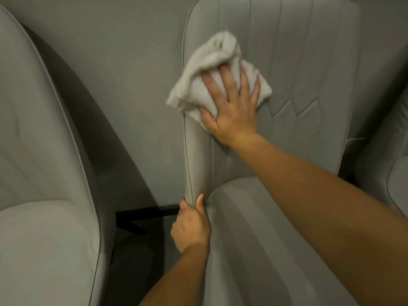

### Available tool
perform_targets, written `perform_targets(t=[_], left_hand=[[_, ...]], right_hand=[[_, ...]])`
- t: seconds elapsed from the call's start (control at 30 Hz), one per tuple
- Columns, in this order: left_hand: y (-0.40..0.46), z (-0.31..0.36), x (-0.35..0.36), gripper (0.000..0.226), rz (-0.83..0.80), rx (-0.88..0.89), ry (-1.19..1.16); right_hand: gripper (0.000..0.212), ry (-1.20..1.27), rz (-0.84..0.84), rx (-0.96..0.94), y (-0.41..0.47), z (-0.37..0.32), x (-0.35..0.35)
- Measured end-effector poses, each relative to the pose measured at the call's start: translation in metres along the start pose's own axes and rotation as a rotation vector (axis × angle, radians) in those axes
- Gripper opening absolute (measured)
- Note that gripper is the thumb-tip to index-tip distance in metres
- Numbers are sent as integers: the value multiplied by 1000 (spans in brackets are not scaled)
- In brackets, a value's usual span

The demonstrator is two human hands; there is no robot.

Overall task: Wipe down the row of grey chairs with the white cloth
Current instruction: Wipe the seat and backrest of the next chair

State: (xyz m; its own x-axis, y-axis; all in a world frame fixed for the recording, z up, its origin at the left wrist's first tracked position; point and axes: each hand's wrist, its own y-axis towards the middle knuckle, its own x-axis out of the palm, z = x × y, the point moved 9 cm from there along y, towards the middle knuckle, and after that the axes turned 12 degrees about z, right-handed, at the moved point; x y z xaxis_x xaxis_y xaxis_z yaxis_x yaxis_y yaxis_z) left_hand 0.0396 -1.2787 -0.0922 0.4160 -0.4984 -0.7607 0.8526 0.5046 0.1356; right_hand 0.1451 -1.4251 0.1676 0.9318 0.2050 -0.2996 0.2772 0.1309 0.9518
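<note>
Here white cloth point(212, 74) lies under right hand point(231, 107).

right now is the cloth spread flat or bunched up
Bunched up: the white cloth shows thick folds and lumps under the right hand pressing it on the chair back.

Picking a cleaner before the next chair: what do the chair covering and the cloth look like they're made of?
Chair backrest: smooth matte grey upholstery with stitched seams and piped edges, likely leather or a faux-leather vinyl; I cannot tell which. White cloth under the right hand: soft, fuzzy and bunched in folds, probably terry or microfibre.
</note>
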Motion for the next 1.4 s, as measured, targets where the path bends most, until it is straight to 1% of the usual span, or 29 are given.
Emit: perform_targets(t=[0.07,0.13,0.17,0.2,0.23,0.3,0.4,0.47,0.5,0.6,0.67,0.83,0.93,1.03,1.13,1.2,1.3,1.33,1.4], left_hand=[[2,-1,0,69,23,-15,10],[1,-1,-2,74,43,-1,28],[0,0,-3,75,45,12,37],[-2,1,-3,76,39,19,44],[-2,2,-4,75,37,20,48],[-2,2,-4,73,49,4,33],[-3,2,-5,73,70,-17,-9],[-4,5,-6,69,81,-7,-51],[-4,8,-8,67,93,15,-79],[-4,16,-16,67,137,92,-103],[-5,18,-16,70,132,106,-100],[-8,20,-15,73,128,107,-75],[-8,18,-15,69,147,96,-74],[-6,17,-13,68,141,81,-57],[-5,16,-11,65,131,61,-48],[-4,16,-13,62,141,58,-55],[-5,15,-12,60,142,55,-71],[-5,14,-11,60,134,50,-73],[-4,13,-10,59,127,38,-82]], right_hand=[[70,-28,-31,-88,-12,11,-1],[75,-51,-76,-217,3,26,-2],[78,-72,-104,-251,19,36,-1],[80,-105,-128,-240,38,49,2],[81,-143,-129,-185,60,64,3],[80,-196,-75,-25,100,90,-1],[75,-194,15,179,122,103,-10],[75,-145,47,234,107,93,-11],[76,-113,55,222,93,82,-9],[78,-30,13,106,46,52,3],[78,-14,-1,73,30,47,7],[80,13,6,6,46,44,5],[80,65,-11,-164,62,12,5],[73,94,-18,-349,63,-41,6],[59,108,-44,-452,53,-62,6],[59,100,-69,-523,52,-54,5],[70,49,-120,-659,70,-22,7],[74,-2,-134,-656,82,-3,7],[77,-120,-172,-531,109,46,7]])
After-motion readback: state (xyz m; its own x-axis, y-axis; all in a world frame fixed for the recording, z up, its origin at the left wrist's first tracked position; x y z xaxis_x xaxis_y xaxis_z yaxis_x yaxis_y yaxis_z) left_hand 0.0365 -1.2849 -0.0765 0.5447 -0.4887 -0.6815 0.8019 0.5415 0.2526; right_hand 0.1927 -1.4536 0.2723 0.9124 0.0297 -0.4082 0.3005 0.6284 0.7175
